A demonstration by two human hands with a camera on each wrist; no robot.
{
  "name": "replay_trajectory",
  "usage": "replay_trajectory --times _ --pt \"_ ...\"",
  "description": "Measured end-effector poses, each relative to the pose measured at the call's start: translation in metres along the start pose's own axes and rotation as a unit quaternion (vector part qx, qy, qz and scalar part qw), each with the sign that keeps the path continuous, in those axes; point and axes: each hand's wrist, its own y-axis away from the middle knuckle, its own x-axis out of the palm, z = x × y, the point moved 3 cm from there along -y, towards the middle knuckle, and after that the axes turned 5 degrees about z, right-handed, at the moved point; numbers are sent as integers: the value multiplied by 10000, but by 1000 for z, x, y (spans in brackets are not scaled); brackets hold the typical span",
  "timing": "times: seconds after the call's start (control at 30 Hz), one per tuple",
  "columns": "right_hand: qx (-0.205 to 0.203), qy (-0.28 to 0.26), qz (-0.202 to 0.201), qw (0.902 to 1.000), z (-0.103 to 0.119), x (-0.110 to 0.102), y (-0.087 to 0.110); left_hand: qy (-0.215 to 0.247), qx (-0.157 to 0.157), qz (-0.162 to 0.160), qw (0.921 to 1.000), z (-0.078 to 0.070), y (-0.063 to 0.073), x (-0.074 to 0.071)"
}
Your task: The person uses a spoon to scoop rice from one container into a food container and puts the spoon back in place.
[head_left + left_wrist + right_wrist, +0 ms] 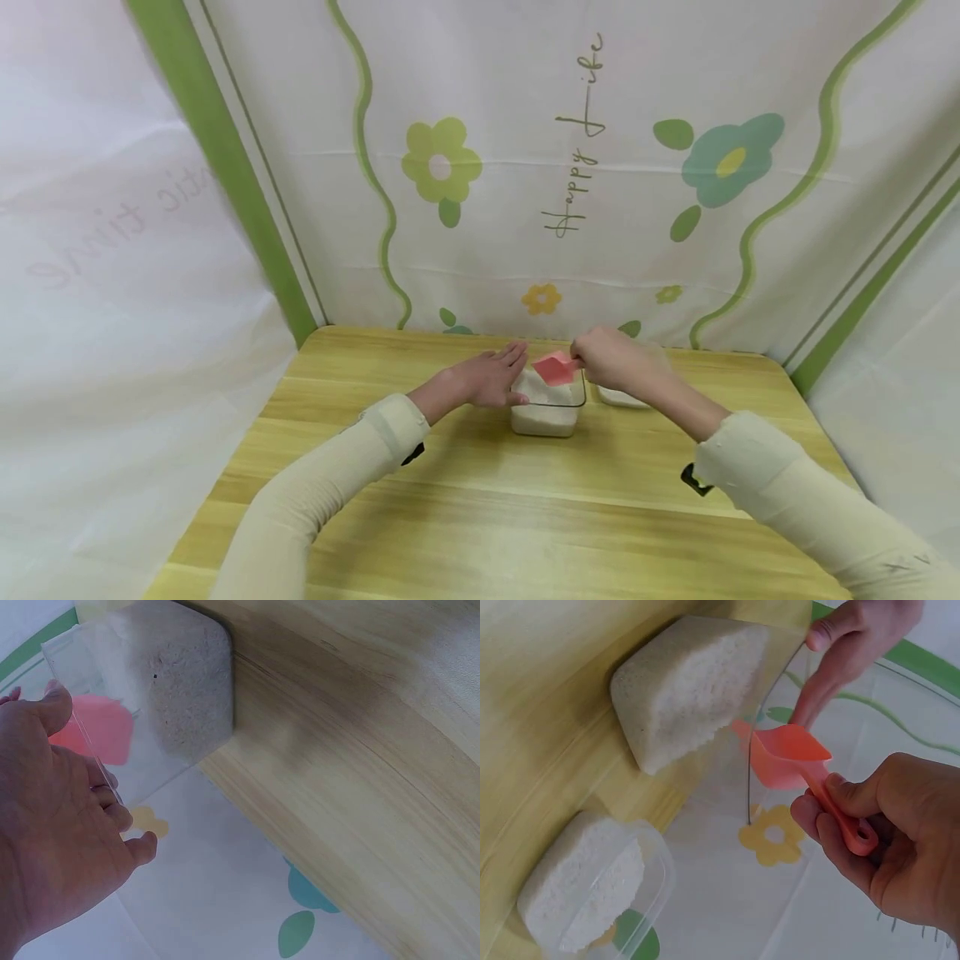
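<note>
My right hand (900,825) grips the handle of a pink scoop (787,757), with the thumb on top. The scoop's bowl is over the mouth of a clear rectangular container (543,421), partly filled with white grains like rice (697,690). My left hand (491,379) rests against the container's left side and rim, fingers mostly straight and the thumb near the front corner. In the left wrist view, the left fingertips (112,814) lie right at the clear rim, and the scoop shows pink through the wall.
A second, smaller clear container (592,885), also holding white grains, stands to the right, partly hidden by my right hand in the head view. The wooden table (480,517) meets a white flowered curtain (510,208) behind and at the sides.
</note>
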Motion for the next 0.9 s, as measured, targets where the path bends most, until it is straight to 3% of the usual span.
replay_trajectory --times 0.27,0.4,0.5,0.73,0.9 --pt "-169 205 -24 9996 8 20 -24 -8 -10 -97 10000 1 -1 1" --pt "-402 -137 92 9991 9 27 -29 22 -47 -69 10000 1 -1 1" --pt "-334 -672 413 9963 6 29 -30 66 -89 -28 9999 1 -1 1" --pt "-330 -1742 1271 9759 -2 33 -27 29 -123 -43 9999 1 -1 2" --pt "-115 -2583 1623 9523 -12 38 -25 134 -101 -42 9999 0 -2 2"
